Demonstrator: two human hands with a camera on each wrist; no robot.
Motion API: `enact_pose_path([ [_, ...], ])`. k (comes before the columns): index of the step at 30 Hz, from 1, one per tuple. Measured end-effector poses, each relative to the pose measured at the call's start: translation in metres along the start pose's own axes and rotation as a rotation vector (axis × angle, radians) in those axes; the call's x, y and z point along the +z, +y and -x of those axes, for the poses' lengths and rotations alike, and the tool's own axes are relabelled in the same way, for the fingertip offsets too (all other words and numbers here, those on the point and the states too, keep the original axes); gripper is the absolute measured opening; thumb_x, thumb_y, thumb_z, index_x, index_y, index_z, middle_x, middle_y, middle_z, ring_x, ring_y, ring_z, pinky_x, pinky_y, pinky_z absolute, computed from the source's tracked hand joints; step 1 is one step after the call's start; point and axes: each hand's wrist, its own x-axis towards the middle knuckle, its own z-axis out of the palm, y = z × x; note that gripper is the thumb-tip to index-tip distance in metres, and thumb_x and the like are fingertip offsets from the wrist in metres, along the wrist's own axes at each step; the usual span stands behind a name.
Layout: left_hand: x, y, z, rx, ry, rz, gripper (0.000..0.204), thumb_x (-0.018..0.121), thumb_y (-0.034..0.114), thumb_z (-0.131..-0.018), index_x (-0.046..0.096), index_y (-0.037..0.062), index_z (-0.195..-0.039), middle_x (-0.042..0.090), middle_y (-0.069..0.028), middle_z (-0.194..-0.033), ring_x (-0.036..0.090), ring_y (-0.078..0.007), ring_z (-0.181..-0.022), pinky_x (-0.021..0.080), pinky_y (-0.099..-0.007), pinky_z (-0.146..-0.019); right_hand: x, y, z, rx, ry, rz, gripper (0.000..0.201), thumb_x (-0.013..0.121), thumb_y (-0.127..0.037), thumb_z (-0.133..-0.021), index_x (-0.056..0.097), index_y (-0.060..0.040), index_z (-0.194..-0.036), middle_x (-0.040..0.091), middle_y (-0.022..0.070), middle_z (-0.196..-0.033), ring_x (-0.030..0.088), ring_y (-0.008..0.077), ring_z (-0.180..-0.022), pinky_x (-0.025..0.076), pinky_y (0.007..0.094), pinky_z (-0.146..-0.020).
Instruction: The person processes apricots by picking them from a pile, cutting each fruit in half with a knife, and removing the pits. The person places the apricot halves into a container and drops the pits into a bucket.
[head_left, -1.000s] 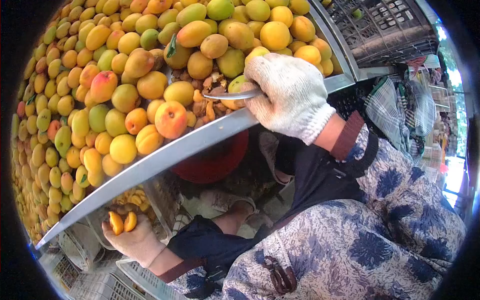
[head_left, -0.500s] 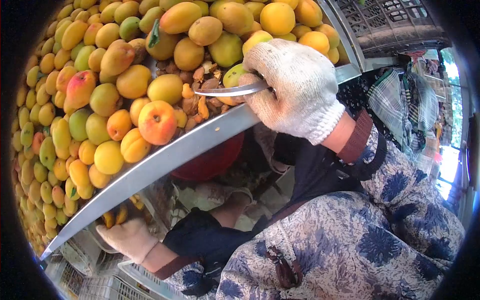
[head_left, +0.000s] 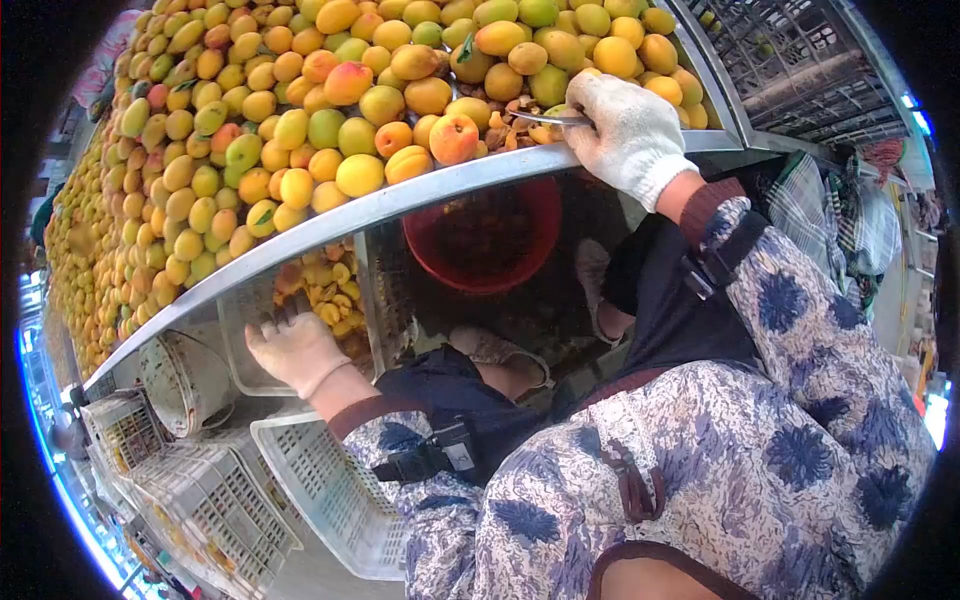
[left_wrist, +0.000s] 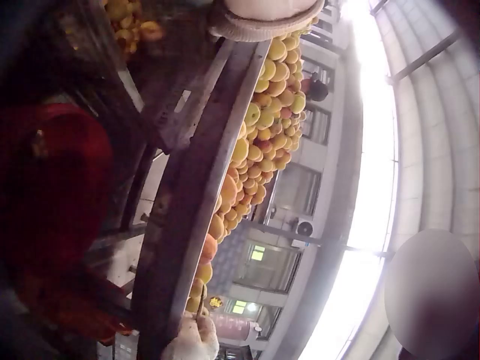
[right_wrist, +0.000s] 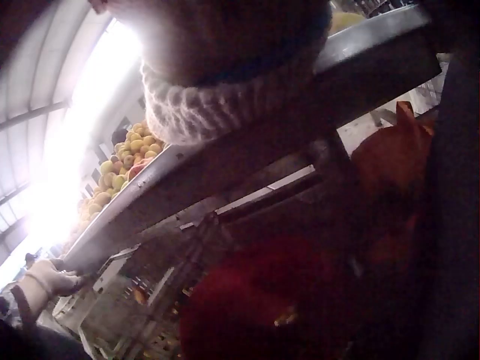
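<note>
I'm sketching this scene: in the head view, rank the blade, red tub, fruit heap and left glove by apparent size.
Largest to smallest:
Fruit heap
Red tub
Left glove
Blade

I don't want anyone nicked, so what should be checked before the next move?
1. Curved blade gripped by right hand: ok.
2. Left hand away from the blade: ok, it is down by the crate of cut apricots.
3. Whole apricot in left hand: not ok, none shows there.
4. Whole apricots near the blade: ok, heaped on the metal-edged table.
5. Blade sharp: cannot tell.
</note>
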Motion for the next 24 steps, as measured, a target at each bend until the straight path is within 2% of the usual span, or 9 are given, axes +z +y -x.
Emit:
enact_pose_path([
  [1, 0.014, 0.024, 0.016, -0.193, 0.086, 0.918, 0.05, 0.039, 0.033, -0.099, 0.038, 0.0023, -0.138, 0.044, -0.0137, -0.143, 0.036, -0.025, -0.136, 0.027, -0.0441, -0.114, -0.001, 0.0, 0.001, 0.008, -0.007, 0.005, 0.016, 0.069, -0.019, -0.076, 0.058, -0.0116, -0.084, 0.062, 0.0101, -0.079, 0.063, 0.032, -0.078, 0.05, 0.0422, -0.066],
  [5, 0.015, 0.021, 0.031, -0.211, -0.038, 0.95, 0.052, 0.04, 0.034, -0.099, 0.035, 0.0029, -0.14, 0.043, -0.0143, -0.141, 0.04, -0.0306, -0.131, 0.03, -0.0448, -0.112, -0.003, -0.001, 0.001, 0.036, -0.006, -0.026, 0.017, 0.071, -0.021, -0.074, 0.06, -0.0111, -0.083, 0.063, 0.0109, -0.079, 0.064, 0.0336, -0.078, 0.05, 0.0438, -0.067],
  [8, 0.025, 0.037, 0.066, -0.174, -0.017, 0.804, 0.057, 0.041, 0.037, -0.098, 0.036, 0.0003, -0.141, 0.041, -0.015, -0.141, 0.042, -0.0309, -0.129, 0.03, -0.0485, -0.112, -0.006, -0.003, -0.001, 0.076, -0.059, -0.013, 0.015, 0.07, -0.022, -0.074, 0.061, -0.0117, -0.081, 0.064, 0.0115, -0.079, 0.065, 0.0341, -0.078, 0.051, 0.0441, -0.067],
  [11, 0.018, 0.048, 0.078, -0.195, -0.127, 0.834, 0.053, 0.04, 0.037, -0.098, 0.041, 0.0006, -0.137, 0.045, -0.0139, -0.137, 0.044, -0.0308, -0.125, 0.033, -0.0476, -0.109, -0.02, -0.002, -0.001, 0.154, -0.137, 0.007, 0.016, 0.068, -0.026, -0.076, 0.062, -0.011, -0.08, 0.065, 0.0124, -0.081, 0.066, 0.0345, -0.079, 0.052, 0.0456, -0.069],
  [15, 0.012, 0.066, 0.111, -0.129, -0.151, 0.751, 0.051, 0.041, 0.037, -0.099, 0.048, 0.0004, -0.134, 0.052, -0.0144, -0.132, 0.051, -0.0274, -0.116, 0.037, -0.0438, -0.105, -0.016, -0.006, 0.002, 0.156, -0.197, -0.03, 0.02, 0.063, -0.028, -0.079, 0.065, -0.0125, -0.092, 0.068, 0.011, -0.093, 0.067, 0.0322, -0.086, 0.053, 0.0455, -0.071],
  [19, 0.016, 0.096, 0.143, 0.065, -0.198, 0.399, 0.045, 0.046, 0.032, -0.099, 0.056, -0.0019, -0.127, 0.059, -0.0136, -0.124, 0.057, -0.0235, -0.105, 0.043, -0.0376, -0.097, -0.017, -0.008, 0.003, 0.161, -0.199, -0.05, 0.019, 0.062, -0.026, -0.08, 0.066, -0.0125, -0.093, 0.068, 0.0105, -0.094, 0.068, 0.0321, -0.086, 0.053, 0.0461, -0.072],
  [22, 0.035, 0.113, 0.15, 0.542, -0.509, 0.028, 0.044, 0.055, 0.022, -0.098, 0.052, -0.0095, -0.129, 0.058, -0.0169, -0.128, 0.054, -0.0213, -0.117, 0.043, -0.0337, -0.1, -0.016, -0.008, 0.003, 0.171, -0.204, -0.039, 0.018, 0.063, -0.026, -0.079, 0.065, -0.0134, -0.092, 0.068, 0.011, -0.093, 0.068, 0.0319, -0.087, 0.053, 0.0465, -0.07],
  [23, 0.051, 0.121, 0.156, 0.497, -0.471, -0.131, 0.043, 0.058, 0.019, -0.095, 0.053, -0.0092, -0.127, 0.058, -0.0206, -0.128, 0.056, -0.0257, -0.118, 0.043, -0.0364, -0.101, -0.018, -0.008, 0.004, 0.166, -0.197, -0.052, 0.018, 0.063, -0.026, -0.079, 0.065, -0.0134, -0.091, 0.068, 0.0107, -0.091, 0.068, 0.0319, -0.086, 0.053, 0.0463, -0.07],
  [24, 0.067, 0.125, 0.157, 0.658, -0.412, -0.358, 0.045, 0.06, 0.021, -0.093, 0.054, -0.008, -0.127, 0.056, -0.0225, -0.13, 0.054, -0.0303, -0.119, 0.042, -0.0389, -0.102, -0.021, -0.007, 0.004, 0.174, -0.199, -0.069, 0.019, 0.064, -0.027, -0.079, 0.066, -0.0132, -0.092, 0.068, 0.0107, -0.091, 0.068, 0.0318, -0.085, 0.053, 0.0461, -0.07],
])
